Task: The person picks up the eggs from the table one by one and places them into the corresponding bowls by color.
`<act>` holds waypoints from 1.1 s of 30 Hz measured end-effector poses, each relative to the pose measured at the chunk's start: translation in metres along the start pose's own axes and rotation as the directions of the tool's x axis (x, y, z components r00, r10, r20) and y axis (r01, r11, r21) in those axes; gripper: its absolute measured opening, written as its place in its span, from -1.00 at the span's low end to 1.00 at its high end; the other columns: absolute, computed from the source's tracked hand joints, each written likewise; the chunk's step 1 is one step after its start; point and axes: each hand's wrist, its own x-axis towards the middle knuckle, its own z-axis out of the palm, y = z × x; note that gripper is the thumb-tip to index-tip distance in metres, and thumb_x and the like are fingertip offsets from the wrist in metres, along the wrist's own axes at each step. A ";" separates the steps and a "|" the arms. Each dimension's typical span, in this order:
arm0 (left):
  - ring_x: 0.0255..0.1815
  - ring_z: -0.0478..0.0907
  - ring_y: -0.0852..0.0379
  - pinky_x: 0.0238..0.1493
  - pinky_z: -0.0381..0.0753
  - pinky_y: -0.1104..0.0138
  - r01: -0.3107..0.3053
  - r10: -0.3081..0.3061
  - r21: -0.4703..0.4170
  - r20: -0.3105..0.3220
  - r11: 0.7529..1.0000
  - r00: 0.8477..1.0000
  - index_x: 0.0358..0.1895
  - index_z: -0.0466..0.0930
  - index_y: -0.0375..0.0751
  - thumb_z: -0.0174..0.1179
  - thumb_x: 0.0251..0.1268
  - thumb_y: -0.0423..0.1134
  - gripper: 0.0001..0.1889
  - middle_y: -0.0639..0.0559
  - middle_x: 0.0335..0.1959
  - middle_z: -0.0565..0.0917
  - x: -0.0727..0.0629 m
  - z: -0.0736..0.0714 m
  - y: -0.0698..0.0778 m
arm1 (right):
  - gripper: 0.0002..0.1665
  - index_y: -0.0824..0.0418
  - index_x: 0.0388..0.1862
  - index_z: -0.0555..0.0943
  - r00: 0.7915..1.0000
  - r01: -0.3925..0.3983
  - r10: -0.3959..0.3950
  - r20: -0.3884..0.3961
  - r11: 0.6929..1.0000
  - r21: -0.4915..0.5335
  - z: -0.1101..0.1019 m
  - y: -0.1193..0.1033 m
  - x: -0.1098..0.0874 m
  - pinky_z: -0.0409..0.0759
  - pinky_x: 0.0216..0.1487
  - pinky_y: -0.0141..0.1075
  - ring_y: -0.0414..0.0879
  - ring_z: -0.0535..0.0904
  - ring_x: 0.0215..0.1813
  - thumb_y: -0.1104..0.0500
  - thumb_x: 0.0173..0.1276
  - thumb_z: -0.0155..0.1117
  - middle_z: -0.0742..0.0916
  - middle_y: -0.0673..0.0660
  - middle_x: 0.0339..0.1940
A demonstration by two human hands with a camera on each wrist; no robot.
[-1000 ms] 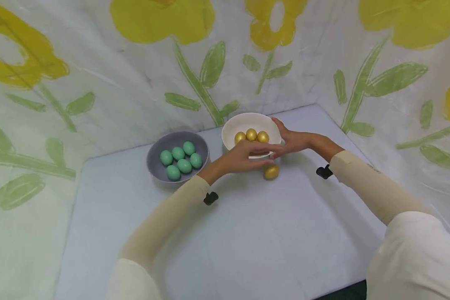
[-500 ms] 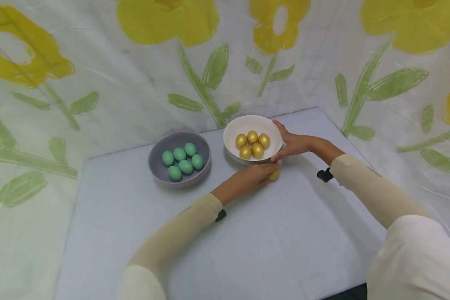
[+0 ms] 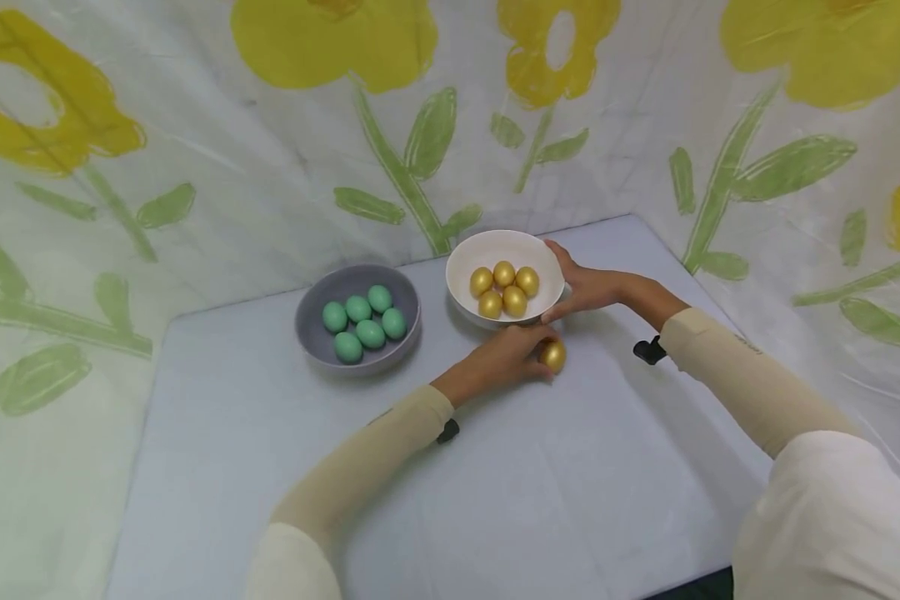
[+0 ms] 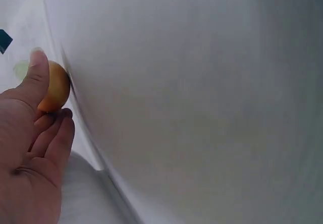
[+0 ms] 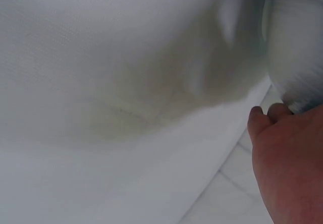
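Note:
A loose gold egg (image 3: 552, 356) is on the table just in front of the white bowl. My left hand (image 3: 504, 360) reaches it from the left, fingers on its far side and thumb on its near side. In the left wrist view the thumb (image 4: 36, 75) overlaps that egg (image 4: 59, 89), with the fingers below it. My right hand (image 3: 587, 285) grips the right side of the white bowl (image 3: 468, 254), thumb toward the front. Several gold eggs (image 3: 504, 287) lie inside this bowl. The right wrist view shows the hand (image 5: 290, 156) against the bowl's outer wall (image 5: 298, 42).
To the left of the white bowl stands a grey bowl (image 3: 307, 333) holding several green eggs (image 3: 371, 334). Both bowls are near the back edge of the cloth-covered table (image 3: 540, 483). A flower-painted curtain (image 3: 285, 167) hangs behind and at the sides.
My left hand has moved from over the white bowl's front rim down to the loose gold egg, which has shifted slightly right and nearer. The right hand stays at the bowl.

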 end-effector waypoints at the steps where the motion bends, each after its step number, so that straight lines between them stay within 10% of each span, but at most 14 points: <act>1: 0.25 0.57 0.29 0.34 0.42 0.51 0.001 -0.001 -0.038 -0.002 0.999 1.000 0.28 0.57 -0.11 0.55 0.27 -0.07 -0.43 0.13 0.17 0.69 0.000 0.001 0.000 | 0.65 -0.01 0.70 -0.59 1.000 0.003 -0.003 0.001 1.000 0.000 0.000 0.000 0.000 -0.13 0.67 0.26 0.18 -0.30 0.76 -0.07 0.29 0.63 -0.30 0.19 0.75; 13: 0.29 0.59 0.41 0.23 0.55 0.54 0.030 -0.013 -0.394 0.046 0.919 0.999 0.23 0.59 -0.14 0.61 0.16 -0.15 -0.41 0.13 0.19 0.71 -0.002 0.004 0.000 | 0.65 0.02 0.71 -0.58 1.000 0.027 -0.028 0.008 0.999 0.024 0.000 -0.002 0.000 -0.14 0.65 0.32 0.23 -0.31 0.75 0.00 0.28 0.65 -0.30 0.21 0.75; 21: 0.35 0.59 0.28 0.31 0.59 0.34 0.007 0.026 -0.627 0.043 0.779 0.999 0.36 0.58 -0.23 0.56 0.22 -0.30 -0.38 0.03 0.32 0.67 -0.010 -0.043 0.017 | 0.62 0.08 0.70 -0.61 0.999 0.041 -0.041 0.016 0.999 -0.005 -0.003 -0.004 -0.004 -0.16 0.65 0.31 0.25 -0.34 0.75 -0.04 0.34 0.59 -0.36 0.24 0.74; 24: 0.35 0.62 0.21 0.30 0.62 0.30 -0.016 0.006 -0.639 -0.018 0.769 1.000 0.40 0.58 -0.27 0.54 0.25 -0.34 -0.37 0.00 0.35 0.66 -0.014 -0.073 0.018 | 0.61 0.08 0.70 -0.60 0.998 0.055 -0.055 0.012 0.998 -0.006 -0.004 -0.003 -0.002 -0.14 0.66 0.29 0.23 -0.32 0.74 -0.05 0.34 0.59 -0.34 0.24 0.74; 29: 0.33 0.63 0.17 0.26 0.63 0.33 0.011 -0.083 -0.492 -0.124 0.871 0.989 0.39 0.61 -0.24 0.59 0.21 -0.21 -0.34 -0.03 0.32 0.69 -0.017 -0.128 0.004 | 0.65 -0.02 0.69 -0.60 1.000 0.003 -0.003 0.009 1.000 0.007 -0.002 -0.001 0.000 -0.08 0.65 0.29 0.21 -0.22 0.73 -0.08 0.29 0.62 -0.28 0.20 0.74; 33: 0.31 0.64 0.11 0.27 0.62 0.32 0.152 -0.171 -0.179 -0.099 0.972 0.980 0.38 0.62 -0.24 0.57 0.25 -0.11 -0.35 -0.04 0.29 0.69 -0.018 -0.159 -0.009 | 0.66 -0.02 0.69 -0.62 0.999 -0.031 0.031 0.008 1.000 0.002 0.000 -0.003 -0.001 -0.10 0.65 0.32 0.25 -0.26 0.74 -0.12 0.29 0.62 -0.31 0.23 0.74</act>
